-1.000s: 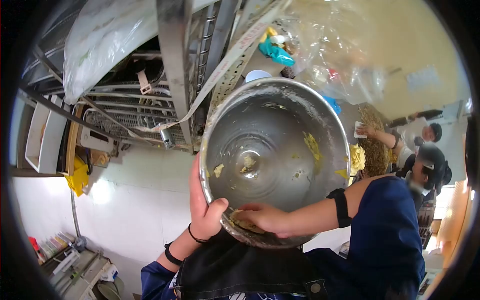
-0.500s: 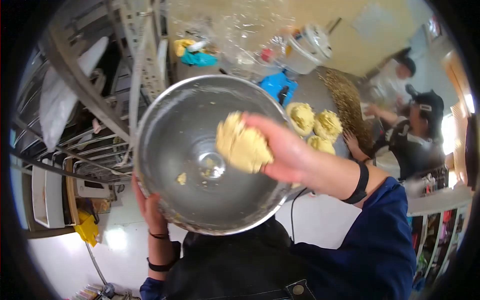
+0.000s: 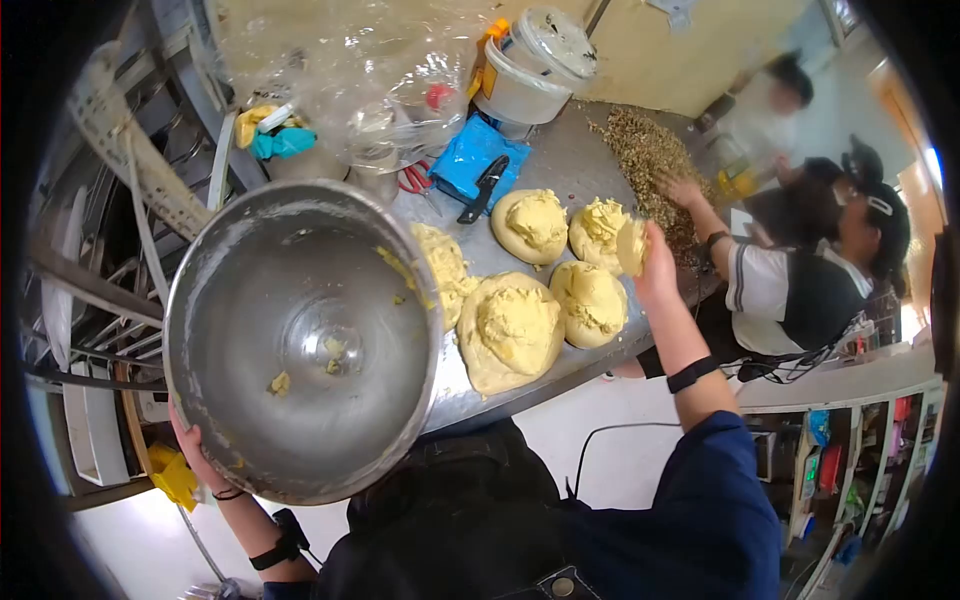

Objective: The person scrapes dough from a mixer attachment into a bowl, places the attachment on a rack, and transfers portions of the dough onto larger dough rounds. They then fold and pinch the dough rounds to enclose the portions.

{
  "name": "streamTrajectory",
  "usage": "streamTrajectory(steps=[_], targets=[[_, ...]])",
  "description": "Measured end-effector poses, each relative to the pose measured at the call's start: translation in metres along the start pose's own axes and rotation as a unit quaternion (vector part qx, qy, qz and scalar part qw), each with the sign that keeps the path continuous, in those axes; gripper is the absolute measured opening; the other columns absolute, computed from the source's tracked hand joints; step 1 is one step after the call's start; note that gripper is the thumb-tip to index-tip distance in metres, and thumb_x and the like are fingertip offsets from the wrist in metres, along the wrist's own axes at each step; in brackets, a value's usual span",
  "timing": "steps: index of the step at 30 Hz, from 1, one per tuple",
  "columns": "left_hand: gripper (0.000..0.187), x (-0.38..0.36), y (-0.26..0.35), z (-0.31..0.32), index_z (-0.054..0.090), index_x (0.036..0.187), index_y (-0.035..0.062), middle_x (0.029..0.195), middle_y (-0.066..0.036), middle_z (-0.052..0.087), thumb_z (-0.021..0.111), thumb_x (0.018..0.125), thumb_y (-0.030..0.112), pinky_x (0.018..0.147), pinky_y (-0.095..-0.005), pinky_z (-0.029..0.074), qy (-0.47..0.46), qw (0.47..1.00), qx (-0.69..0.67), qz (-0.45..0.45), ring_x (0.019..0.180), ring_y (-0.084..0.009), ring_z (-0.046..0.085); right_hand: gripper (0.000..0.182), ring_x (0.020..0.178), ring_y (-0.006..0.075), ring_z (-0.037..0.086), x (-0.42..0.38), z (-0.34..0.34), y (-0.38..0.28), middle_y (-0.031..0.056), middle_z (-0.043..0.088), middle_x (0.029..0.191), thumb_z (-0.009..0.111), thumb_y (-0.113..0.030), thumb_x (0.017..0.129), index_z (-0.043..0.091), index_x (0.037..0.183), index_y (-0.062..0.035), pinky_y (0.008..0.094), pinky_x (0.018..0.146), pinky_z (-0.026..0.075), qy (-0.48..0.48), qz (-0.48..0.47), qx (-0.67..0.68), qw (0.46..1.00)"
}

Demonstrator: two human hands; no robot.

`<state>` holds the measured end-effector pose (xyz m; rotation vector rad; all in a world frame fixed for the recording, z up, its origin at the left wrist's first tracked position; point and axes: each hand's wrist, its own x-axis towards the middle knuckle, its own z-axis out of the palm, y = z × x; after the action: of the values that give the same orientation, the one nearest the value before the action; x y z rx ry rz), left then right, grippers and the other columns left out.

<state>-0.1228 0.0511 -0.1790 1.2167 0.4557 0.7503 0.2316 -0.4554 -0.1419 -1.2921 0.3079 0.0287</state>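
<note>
A large metal bowl is tilted at the left, with small yellow scraps inside. My left hand grips its lower left rim. My right hand holds a yellow lump against its fingers, beside the dough pile at the back right. Several pale dough mounds topped with rough yellow lumps stand on the metal table: a large one in front, one to its right, one behind, and one partly hidden by the bowl.
A blue packet, a black-handled knife, red-handled scissors, clear plastic and a white bucket lie at the back. Two co-workers are beside a heap of brown crumbly pieces at the right. A metal rack stands left.
My right hand has moved out of the bowl to the right with the yellow lump. The view has shifted right, the bowl now sits further left, and more dough mounds show.
</note>
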Motion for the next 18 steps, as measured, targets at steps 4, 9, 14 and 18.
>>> streamTrajectory(steps=[4,9,14,18], targets=[[0.062,-0.007,0.002,-0.013,0.033,0.136,0.0047,0.126,-0.013,0.047,0.048,0.080,0.026,0.091,-0.0365,0.042,0.055,0.998,0.001,-0.031,0.110,-0.0265,0.050,0.013,0.075,0.0133,0.052,0.055,-0.088,0.114,0.0040,0.058,0.081,0.059,-0.017,0.084,0.059,0.082,-0.0040,0.0304,0.069,0.042,0.034,-0.142,-0.305,0.941],[0.055,-0.007,0.012,-0.015,0.042,0.129,0.0029,0.120,-0.015,0.052,0.045,0.081,0.028,0.087,-0.0409,0.046,0.024,0.995,-0.009,-0.093,0.105,-0.0284,0.054,0.009,0.083,0.0284,0.051,0.051,-0.087,0.162,0.0108,0.055,0.084,0.061,-0.013,0.076,0.058,0.079,-0.0062,0.0396,0.074,0.041,0.052,-0.416,-0.489,0.765],[0.053,-0.003,0.009,-0.021,0.047,0.123,0.0039,0.114,-0.015,0.056,0.046,0.079,0.033,0.085,-0.0418,0.047,0.099,0.990,0.013,-0.102,0.100,-0.0302,0.056,0.013,0.087,0.0312,0.050,0.047,-0.096,0.158,0.0119,0.053,0.088,0.062,-0.015,0.075,0.057,0.083,-0.0061,0.0403,0.077,0.040,0.060,-0.395,-0.513,0.760],[0.052,-0.003,0.007,-0.024,0.048,0.122,0.0037,0.113,-0.015,0.057,0.046,0.079,0.033,0.084,-0.0420,0.047,0.075,0.989,-0.031,-0.124,0.100,-0.0305,0.056,0.028,0.097,0.0326,0.050,0.040,-0.095,0.141,0.0138,0.054,0.100,0.060,-0.016,0.078,0.055,0.102,-0.0046,0.0407,0.086,0.039,-0.008,-0.327,-0.411,0.851]])
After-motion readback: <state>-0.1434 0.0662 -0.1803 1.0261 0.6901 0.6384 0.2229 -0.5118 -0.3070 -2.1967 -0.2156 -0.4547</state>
